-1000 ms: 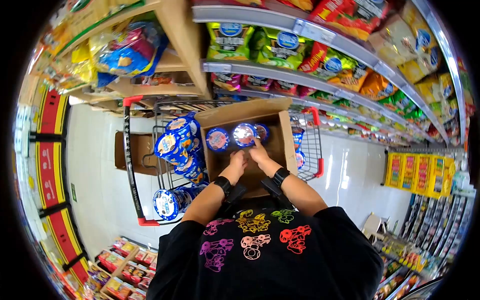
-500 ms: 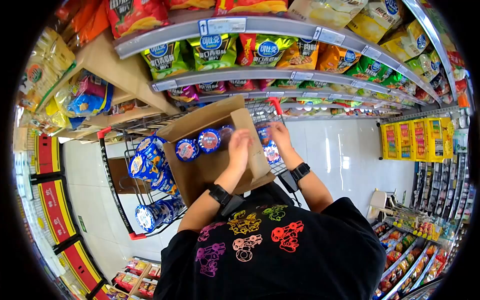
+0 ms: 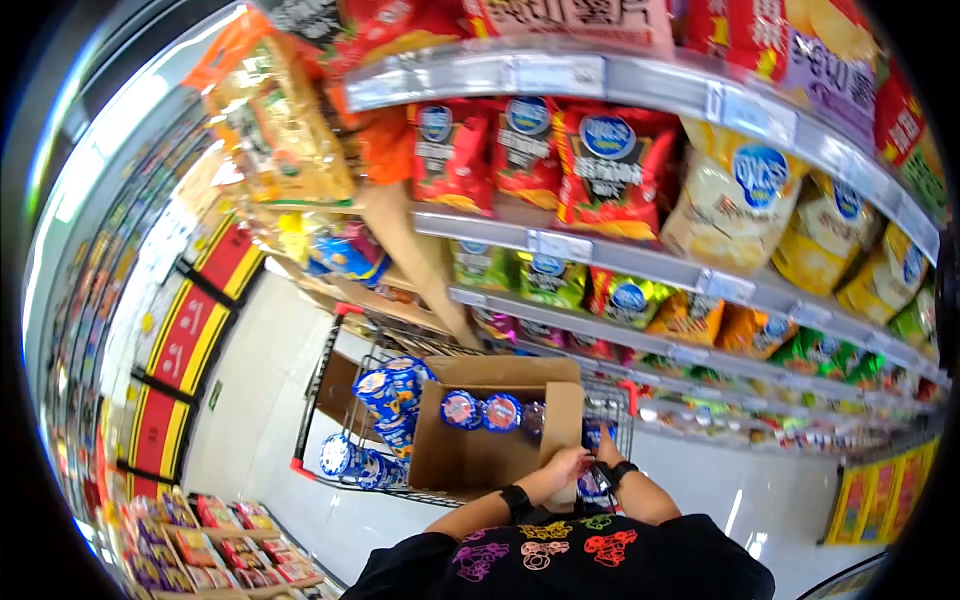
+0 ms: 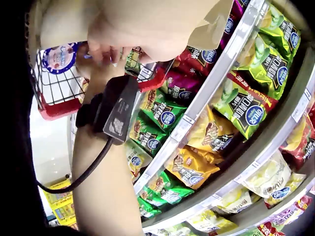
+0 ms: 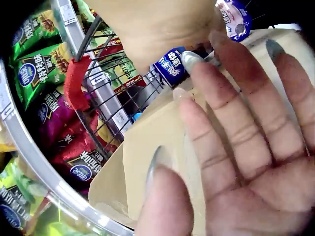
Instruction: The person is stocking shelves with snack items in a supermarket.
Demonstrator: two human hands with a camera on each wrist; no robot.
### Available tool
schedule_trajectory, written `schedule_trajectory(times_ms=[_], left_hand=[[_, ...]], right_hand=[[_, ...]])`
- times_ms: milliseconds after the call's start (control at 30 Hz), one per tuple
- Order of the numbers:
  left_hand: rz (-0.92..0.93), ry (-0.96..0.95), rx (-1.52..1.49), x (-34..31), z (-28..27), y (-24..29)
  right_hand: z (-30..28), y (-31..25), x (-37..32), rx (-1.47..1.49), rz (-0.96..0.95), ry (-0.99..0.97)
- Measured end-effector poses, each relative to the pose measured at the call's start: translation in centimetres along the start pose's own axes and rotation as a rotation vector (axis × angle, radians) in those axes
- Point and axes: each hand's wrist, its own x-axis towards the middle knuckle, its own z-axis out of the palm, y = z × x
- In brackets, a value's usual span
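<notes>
In the head view, the left hand (image 3: 568, 465) is at the right wall of a cardboard box (image 3: 490, 470); its fingers (image 5: 246, 123) are spread in the right wrist view, palm facing the camera. Beside it, the right hand (image 3: 610, 452) is low over the cart's narrow section right of the box. A blue packet (image 5: 170, 66) and a round-lidded cup (image 5: 235, 19) lie close to that hand, whose fingers are mostly hidden; a grip cannot be made out. Inside the box, blue-rimmed cups (image 3: 502, 411) stand along the far side.
The shopping cart (image 3: 305, 420) holds stacked blue cups (image 3: 390, 395) left of the box. Shelves of chip bags (image 3: 615, 165) rise beyond the cart. A yellow rack (image 3: 880, 490) stands at right, boxed snacks (image 3: 215, 550) at lower left.
The right hand has moved out of the box to the section on its right. The left hand has also shifted from inside the box to its right wall. The head view has tilted up towards the shelves.
</notes>
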Motion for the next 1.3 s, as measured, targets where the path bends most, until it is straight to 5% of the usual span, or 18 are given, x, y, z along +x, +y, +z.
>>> schedule_trajectory(times_ms=[200, 367, 433, 567, 667, 833, 967, 1000, 1167, 1300], left_hand=[[0.22, 0.133, 0.124, 1.1, -0.7, 0.1], [0.269, 0.176, 0.155, 2.9, -3.0, -0.8], [0.232, 0.186, 0.158, 2.6, -2.8, -0.4], [0.187, 0.215, 0.112, 2.5, -1.6, -0.1], [0.204, 0.186, 0.236, 3.1, -0.9, 0.4], [0.234, 0.185, 0.301, 2.7, -0.1, 1.4], [0.227, 0.178, 0.297, 1.5, -0.3, 2.3], [0.23, 0.178, 0.289, 1.9, -0.5, 2.1], [0.262, 0.212, 0.261, 2.2, -0.6, 1.9], [0.263, 0.227, 0.252, 2.1, -0.5, 2.4]], right_hand=[[-0.9, 0.5, 3.9, -0.08, -0.021, 0.277], [-3.2, 1.7, 6.5, -0.003, 0.022, 0.313], [-8.8, 7.4, 13.5, 0.095, -0.005, 0.228], [-3.2, 2.2, 6.0, 0.319, 0.125, 0.156], [-3.1, 1.7, 5.4, 0.334, 0.165, 0.001], [-3.0, 1.4, 4.9, 0.396, 0.336, 0.023], [-0.2, -0.9, 2.6, 0.572, 0.282, 0.246], [0.4, -0.7, 2.5, 0.466, 0.149, 0.204], [1.2, -2.5, 1.8, 0.609, 0.21, 0.161], [3.0, -3.0, 1.2, 0.618, 0.048, 0.168]])
